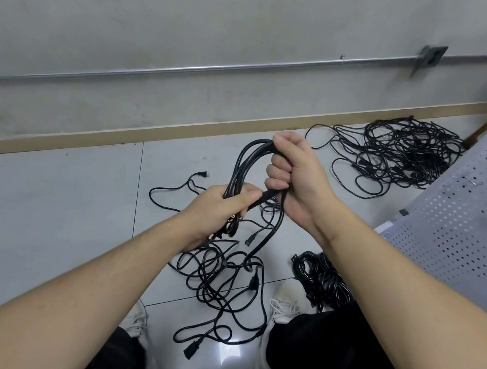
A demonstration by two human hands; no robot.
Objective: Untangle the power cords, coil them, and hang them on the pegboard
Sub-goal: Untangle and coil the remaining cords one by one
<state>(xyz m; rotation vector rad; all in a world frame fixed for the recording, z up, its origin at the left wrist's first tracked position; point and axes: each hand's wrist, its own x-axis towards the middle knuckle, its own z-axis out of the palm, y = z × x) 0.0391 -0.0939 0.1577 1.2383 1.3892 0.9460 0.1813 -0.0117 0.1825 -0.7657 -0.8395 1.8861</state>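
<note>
A looped bundle of black power cord (242, 166) is held up between both hands over the floor. My right hand (294, 177) grips the top of the loop, fingers curled round the strands. My left hand (221, 209) grips the lower part of the bundle, thumb across the strands. Loose cord (219, 284) trails down from the bundle into tangled loops on the tiles, with plugs at its ends. A large tangled pile of black cords (401, 159) lies by the wall at the right. A smaller coiled bunch (322, 279) lies beside my right knee.
A white perforated pegboard (467, 220) leans in at the right edge. A metal conduit (188, 67) with a junction box (431, 58) runs along the grey wall. My white shoes (280, 308) and dark trouser legs flank the loose cord on the floor.
</note>
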